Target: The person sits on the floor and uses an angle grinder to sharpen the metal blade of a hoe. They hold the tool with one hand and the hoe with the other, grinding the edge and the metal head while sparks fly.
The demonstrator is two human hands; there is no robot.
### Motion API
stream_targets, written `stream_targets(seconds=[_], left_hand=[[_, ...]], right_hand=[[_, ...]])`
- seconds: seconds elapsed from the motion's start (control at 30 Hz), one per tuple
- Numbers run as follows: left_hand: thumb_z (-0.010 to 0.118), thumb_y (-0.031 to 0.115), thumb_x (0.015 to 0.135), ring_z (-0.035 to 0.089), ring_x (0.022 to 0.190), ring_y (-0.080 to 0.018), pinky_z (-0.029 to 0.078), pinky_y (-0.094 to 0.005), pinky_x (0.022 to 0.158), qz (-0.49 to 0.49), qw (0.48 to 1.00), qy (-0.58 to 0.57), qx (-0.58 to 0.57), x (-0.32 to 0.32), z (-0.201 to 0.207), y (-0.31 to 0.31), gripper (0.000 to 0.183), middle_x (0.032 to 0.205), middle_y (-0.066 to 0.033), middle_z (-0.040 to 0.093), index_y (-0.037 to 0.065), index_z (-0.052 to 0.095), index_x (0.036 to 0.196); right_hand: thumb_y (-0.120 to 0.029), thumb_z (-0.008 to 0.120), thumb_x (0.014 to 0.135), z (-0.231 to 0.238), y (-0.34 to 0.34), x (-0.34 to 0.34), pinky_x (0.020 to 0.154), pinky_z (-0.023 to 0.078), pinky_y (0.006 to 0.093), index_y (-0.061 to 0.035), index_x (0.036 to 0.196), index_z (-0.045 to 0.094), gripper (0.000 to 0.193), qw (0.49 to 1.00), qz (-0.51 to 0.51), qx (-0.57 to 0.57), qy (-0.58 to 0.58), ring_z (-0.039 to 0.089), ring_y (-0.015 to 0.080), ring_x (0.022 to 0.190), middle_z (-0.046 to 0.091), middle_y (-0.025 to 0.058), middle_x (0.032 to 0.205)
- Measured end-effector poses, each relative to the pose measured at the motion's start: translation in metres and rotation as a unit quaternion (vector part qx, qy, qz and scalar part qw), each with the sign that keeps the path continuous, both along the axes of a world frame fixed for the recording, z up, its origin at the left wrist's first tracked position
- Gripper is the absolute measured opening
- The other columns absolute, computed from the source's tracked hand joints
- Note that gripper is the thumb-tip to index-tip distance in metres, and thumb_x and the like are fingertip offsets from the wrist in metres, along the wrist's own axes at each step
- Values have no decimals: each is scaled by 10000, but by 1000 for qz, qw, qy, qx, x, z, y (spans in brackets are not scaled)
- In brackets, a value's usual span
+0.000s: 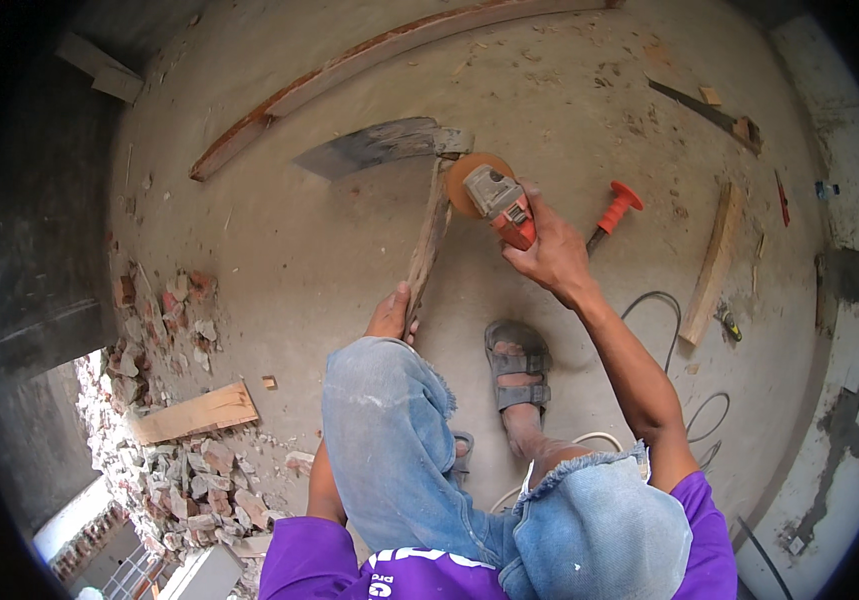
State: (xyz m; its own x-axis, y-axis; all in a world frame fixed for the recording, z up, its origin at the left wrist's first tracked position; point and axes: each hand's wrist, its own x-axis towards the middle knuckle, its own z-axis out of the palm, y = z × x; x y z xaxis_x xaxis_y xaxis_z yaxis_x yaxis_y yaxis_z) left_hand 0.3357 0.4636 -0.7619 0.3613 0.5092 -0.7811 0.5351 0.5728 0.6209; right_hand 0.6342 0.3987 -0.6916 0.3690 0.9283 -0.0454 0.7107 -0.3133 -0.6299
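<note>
An angle grinder (501, 205) with an orange disc meets the top of a hoe's wooden handle (427, 250), just below its metal blade (379, 145), on a dusty concrete floor (289, 240). The right hand (549, 255) has its fingers closed round the grinder; the left hand (389, 315) grips the handle's lower end. Grinding appears under way; steady pressure seems needed. A red-capped chisel (611, 215) lies nearby.

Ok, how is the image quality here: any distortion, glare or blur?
Head view: strong fisheye bending, the long wooden plank curves near the rim, corners black; daylight even, no glare; the right hand on the orange angle grinder looks sharp.
</note>
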Motion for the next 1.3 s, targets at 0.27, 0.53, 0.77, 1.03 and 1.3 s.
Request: stream_targets(seconds=[0.27, 0.53, 0.77, 1.03, 1.3], left_hand=[[349, 840, 940, 469, 499, -111, 370, -287, 471, 29, 999, 14, -14, 4, 5, -4, 727, 658, 12, 536, 148, 564, 1000], [380, 890, 885, 409, 545, -99, 371, -276, 502, 59, 997, 25, -51, 1, -2, -3, 829, 714, 16, 519, 153, 616, 1185], [363, 895, 884, 423, 582, -101, 390, -276, 534, 35, 999, 3, -24, -1, 0, -2, 856, 754, 10, 539, 153, 618, 1225], [435, 846, 908, 451, 614, -104, 409, -264, 548, 113, 989, 47, -79, 5, 1, -5, 791, 781, -2, 552, 150, 622, 1235], [460, 847, 894, 445, 598, -110, 415, -271, 548, 103, 991, 39, -80, 6, 6, -5, 791, 787, -17, 561, 136, 622, 1200]], right_hand=[[-257, 732, 718, 14, -2, 2, 805, 541, 537, -190, 1523, 359, 890, 999, 43, -32, 0, 665, 462, 966, 688, 225, 1062], [-243, 730, 714, 1, -9, 0, 820, 537, 540, -154, 1513, 374, 879, 999, 33, 1, 25, 660, 478, 981, 689, 241, 1098], [-233, 733, 721, 8, -10, -5, 857, 538, 531, -141, 1514, 375, 875, 997, 41, -30, 53, 653, 481, 1030, 680, 253, 1150], [-237, 735, 714, -1, -20, -8, 838, 537, 543, -173, 1512, 364, 882, 997, 47, -12, 63, 656, 479, 1011, 684, 246, 1133], [-241, 738, 713, -6, -23, -13, 830, 539, 542, -180, 1517, 356, 892, 997, 30, 5, 65, 657, 478, 1000, 681, 245, 1121]])
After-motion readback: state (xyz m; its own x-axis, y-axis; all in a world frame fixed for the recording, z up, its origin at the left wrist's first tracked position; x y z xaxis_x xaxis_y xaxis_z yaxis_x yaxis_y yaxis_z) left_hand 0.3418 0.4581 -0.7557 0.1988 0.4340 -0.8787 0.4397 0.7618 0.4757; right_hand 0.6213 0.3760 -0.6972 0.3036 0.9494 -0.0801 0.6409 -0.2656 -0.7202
